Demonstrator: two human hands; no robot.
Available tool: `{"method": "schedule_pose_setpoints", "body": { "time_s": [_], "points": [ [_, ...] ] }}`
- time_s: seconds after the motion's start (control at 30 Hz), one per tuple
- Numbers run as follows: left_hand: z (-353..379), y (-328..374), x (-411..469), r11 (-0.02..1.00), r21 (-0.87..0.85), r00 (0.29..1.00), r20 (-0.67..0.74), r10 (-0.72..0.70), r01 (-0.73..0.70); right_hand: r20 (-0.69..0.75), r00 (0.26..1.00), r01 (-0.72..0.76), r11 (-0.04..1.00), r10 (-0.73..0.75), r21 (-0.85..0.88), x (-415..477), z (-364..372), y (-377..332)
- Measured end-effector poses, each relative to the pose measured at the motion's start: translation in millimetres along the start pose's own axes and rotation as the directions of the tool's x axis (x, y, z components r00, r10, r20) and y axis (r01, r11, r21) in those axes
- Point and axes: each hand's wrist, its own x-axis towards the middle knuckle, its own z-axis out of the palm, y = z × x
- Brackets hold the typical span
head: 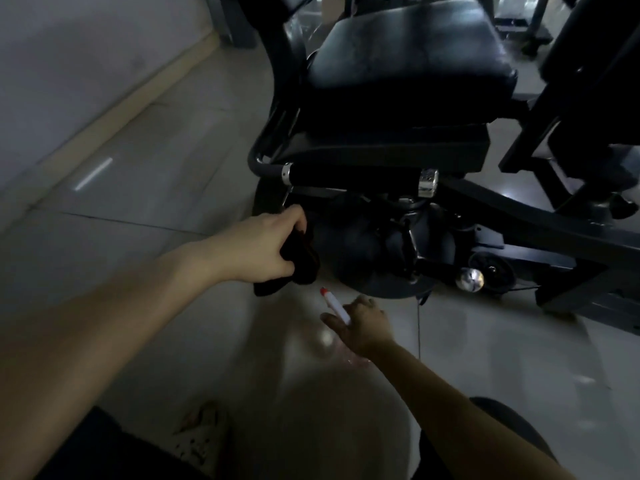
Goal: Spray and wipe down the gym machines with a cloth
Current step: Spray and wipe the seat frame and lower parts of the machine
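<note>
Left hand (pixel 258 245) fingers pinch a dark cloth (pixel 299 263) against the machine (pixel 374 244); right hand (pixel 365 329) fingers wrap the sprayer (pixel 334 304) nearer.

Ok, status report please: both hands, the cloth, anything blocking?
Left hand grips dark cloth at machine's lower housing. Right hand holds spray bottle, nozzle toward machine. Nothing blocking.

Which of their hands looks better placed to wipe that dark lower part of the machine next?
Probably the left hand: it grips the dark cloth right beside the round housing. The right hand sits lower, holding the spray bottle.
</note>
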Motion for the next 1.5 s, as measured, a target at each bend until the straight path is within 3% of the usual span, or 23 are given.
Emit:
{"method": "schedule_pose_setpoints", "body": {
  "time_s": [0.07,0.13,0.27,0.4,0.63,0.8,0.87,0.93,1.0,1.03,1.1,1.2,1.27,1.37,1.43,1.5],
  "points": [
    [0,-2,-3,1.000,-0.011,1.000,0.018,0.004,-0.004,0.004,0.996,-0.089,0.986,0.090,-0.143,1,13,-1],
    [0,-3,-6,1.000,-0.009,0.999,0.054,-0.005,0.006,0.009,0.986,-0.162,0.979,0.164,-0.121,1,22,-1],
    [-1,0,-12,0.999,0.005,0.995,0.083,-0.049,0.049,0.084,0.987,-0.129,0.986,0.138,-0.103,2,36,2],
    [-3,6,-13,0.997,0.022,0.995,0.072,-0.076,0.074,0.210,0.962,-0.192,0.979,0.174,0.071,-6,43,8],
    [1,20,-3,0.999,-0.010,0.986,0.157,-0.050,0.052,0.459,0.887,-0.106,0.987,0.040,0.117,-21,34,23],
    [1,38,12,0.993,-0.103,0.961,0.275,-0.022,0.052,0.392,0.919,-0.031,0.999,0.041,-0.031,-25,-13,27],
    [0,47,15,0.986,-0.155,0.940,0.341,-0.001,0.058,0.289,0.957,-0.031,0.995,0.003,0.092,-30,-47,19],
    [0,60,19,0.971,-0.233,0.924,0.379,0.046,0.047,0.134,0.990,-0.025,0.900,-0.038,0.436,-40,-86,10],
    [0,73,22,0.954,-0.300,0.925,0.367,0.099,0.016,-0.011,0.997,-0.036,0.594,0.075,0.804,-60,-124,-2],
    [-1,81,23,0.941,-0.337,0.929,0.347,0.128,-0.003,-0.015,0.994,-0.035,0.433,0.112,0.901,-70,-141,-7],
    [0,94,21,0.912,-0.409,0.941,0.301,0.155,-0.020,0.053,0.999,-0.054,0.245,0.013,0.968,-88,-162,-15],
    [-6,113,18,0.910,-0.400,0.972,0.154,0.180,-0.105,0.112,0.990,-0.094,0.195,-0.083,0.976,-109,-189,-13],
    [-12,119,19,0.908,-0.404,0.985,0.081,0.154,-0.109,0.063,0.998,-0.059,0.269,-0.007,0.961,-116,-206,-9],
    [-20,120,20,0.892,-0.447,0.986,0.102,0.129,-0.070,-0.059,0.995,0.025,0.349,0.087,0.937,-123,-229,-4],
    [-28,123,17,0.869,-0.490,0.977,0.147,0.152,-0.061,-0.110,0.988,0.074,0.298,0.107,0.952,-127,-241,0],
    [-37,127,12,0.827,-0.560,0.972,0.163,0.169,-0.050,-0.083,0.993,0.068,0.170,0.082,0.983,-128,-248,1]
  ]
}}
